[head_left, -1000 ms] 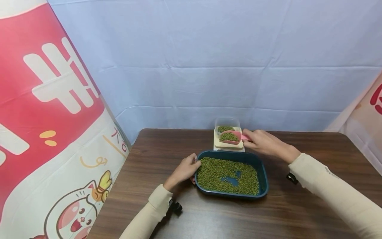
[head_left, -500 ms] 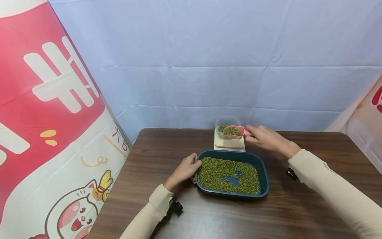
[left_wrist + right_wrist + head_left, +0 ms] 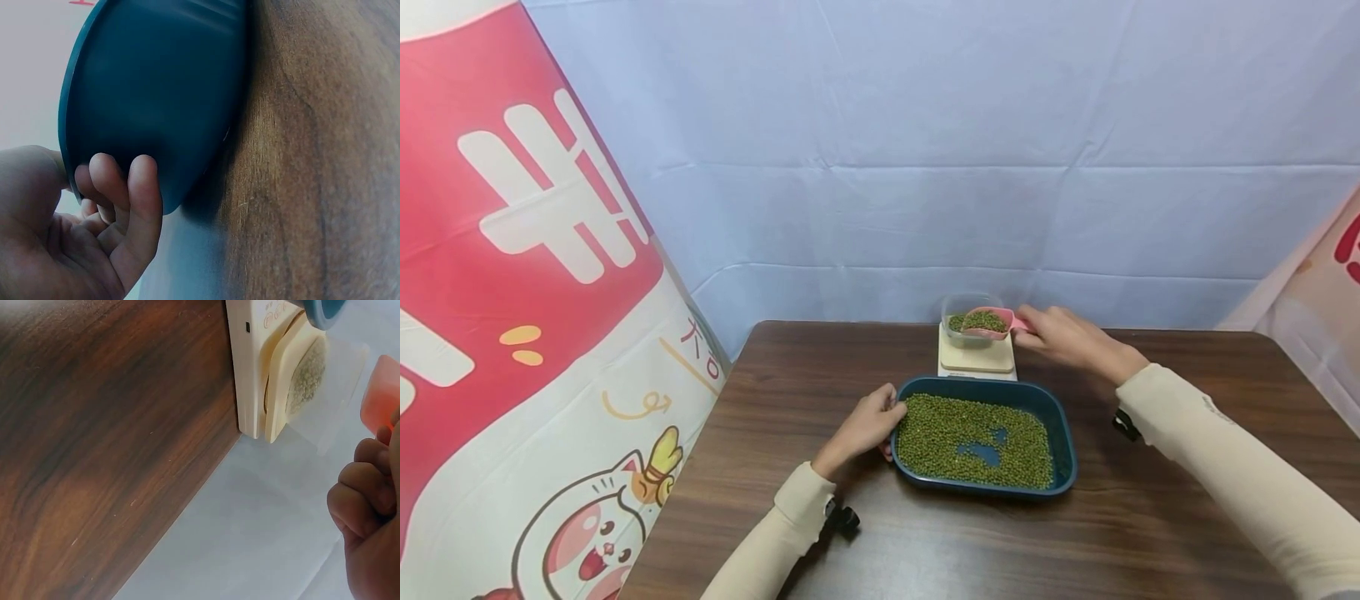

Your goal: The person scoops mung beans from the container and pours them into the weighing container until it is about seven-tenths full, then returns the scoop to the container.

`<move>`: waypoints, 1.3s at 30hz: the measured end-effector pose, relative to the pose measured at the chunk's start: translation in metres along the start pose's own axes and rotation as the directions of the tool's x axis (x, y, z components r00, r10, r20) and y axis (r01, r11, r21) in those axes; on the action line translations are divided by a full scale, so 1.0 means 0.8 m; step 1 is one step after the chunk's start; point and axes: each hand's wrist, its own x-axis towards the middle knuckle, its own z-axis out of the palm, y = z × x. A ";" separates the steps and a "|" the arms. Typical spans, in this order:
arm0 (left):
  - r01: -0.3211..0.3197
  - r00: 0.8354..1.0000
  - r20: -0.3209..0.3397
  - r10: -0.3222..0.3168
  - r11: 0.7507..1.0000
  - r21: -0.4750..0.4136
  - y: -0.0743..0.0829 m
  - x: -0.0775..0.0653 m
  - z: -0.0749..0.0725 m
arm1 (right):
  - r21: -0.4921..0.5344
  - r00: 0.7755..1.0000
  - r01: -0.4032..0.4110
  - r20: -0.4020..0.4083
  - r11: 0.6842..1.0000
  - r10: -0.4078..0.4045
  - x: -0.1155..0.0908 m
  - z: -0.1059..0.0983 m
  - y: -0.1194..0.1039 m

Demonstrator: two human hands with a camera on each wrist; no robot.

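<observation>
On the brown surface (image 3: 820,358), a dark-blue rectangular tray (image 3: 1061,446) is gripped by the left hand (image 3: 865,425), a pink plastic scoop (image 3: 380,397) by the outstretched right hand (image 3: 1063,336) above a clear tub (image 3: 340,375); print (image 3: 275,314) on white scale (image 3: 245,378) illegible.

Head view: forward and down over the worktop (image 3: 737,467). Wrist views (close, rolled sideways) share with it: left, tray (image 3: 156,81); right, scale (image 3: 247,394).
</observation>
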 end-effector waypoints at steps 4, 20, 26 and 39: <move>-0.003 1.000 -0.003 0.003 1.000 -0.005 0.002 0.000 -0.001 | 0.001 1.000 -0.007 0.013 1.000 0.007 0.004 -0.001 0.000; -0.008 1.000 -0.001 0.008 1.000 -0.005 0.001 0.000 -0.001 | -0.019 0.997 -0.074 0.026 0.997 0.074 0.014 -0.009 0.005; -0.012 1.000 -0.003 0.012 1.000 -0.006 0.000 0.000 0.000 | -0.032 0.997 -0.065 0.044 0.997 0.067 0.016 -0.012 0.006; -0.002 1.000 -0.004 0.002 1.000 -0.007 0.000 0.000 0.000 | -0.070 0.992 -0.088 0.089 0.994 0.094 0.019 -0.021 0.001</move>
